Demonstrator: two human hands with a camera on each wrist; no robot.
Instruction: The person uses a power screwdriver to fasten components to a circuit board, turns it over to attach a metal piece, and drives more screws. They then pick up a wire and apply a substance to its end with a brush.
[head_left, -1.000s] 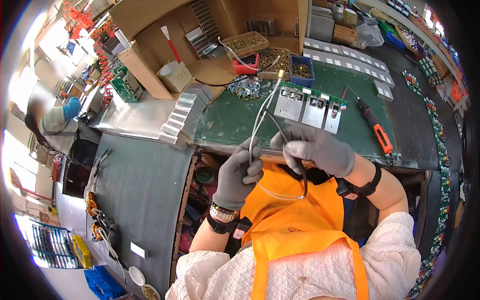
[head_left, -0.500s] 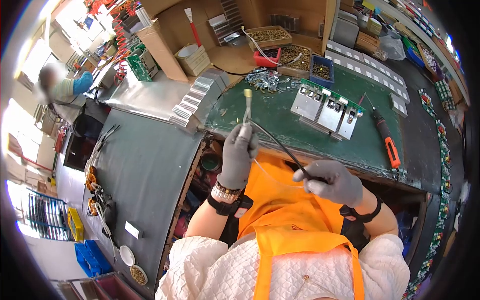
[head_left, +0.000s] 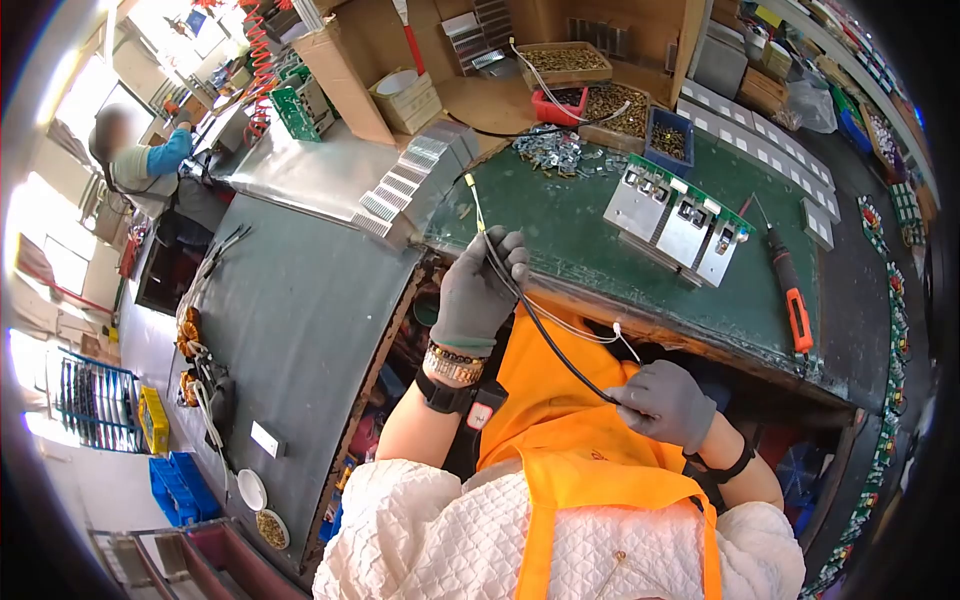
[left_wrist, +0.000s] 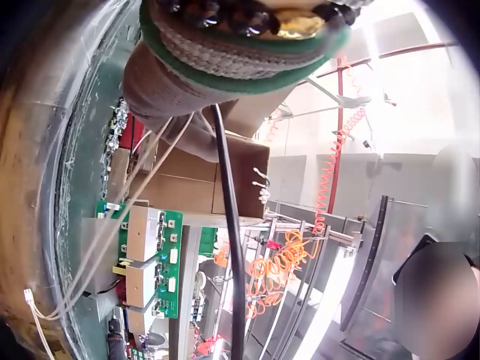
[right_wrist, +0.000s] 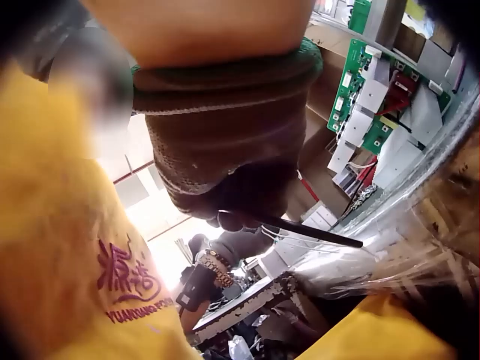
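Observation:
In the head view my gloved left hand [head_left: 478, 290] grips a bundle of a black cable [head_left: 555, 350] and thin white wires [head_left: 580, 334], with a pale connector [head_left: 469, 181] standing out above the fingers. My gloved right hand [head_left: 668, 405], lower and to the right, pinches the black cable's other end. A small white plug [head_left: 617, 328] hangs on the white wires between the hands. The left wrist view shows the black cable [left_wrist: 229, 225] and white wires [left_wrist: 112, 232] running from the left glove [left_wrist: 169, 97]. In the right wrist view the black cable [right_wrist: 315, 234] sticks out of the right glove [right_wrist: 225, 165].
A circuit board with metal plates [head_left: 678, 222] lies on the green bench mat [head_left: 560, 235], beside an orange and black screwdriver [head_left: 795, 310]. Behind are a blue bin [head_left: 668, 140], a red bin [head_left: 556, 108] and metal clips [head_left: 568, 152]. Another person [head_left: 150, 165] sits at far left.
The right hand went from close beside the left one to lower right, stretching the black cable between them. The left hand moved up with its grip on the bundle. The camera view shifted.

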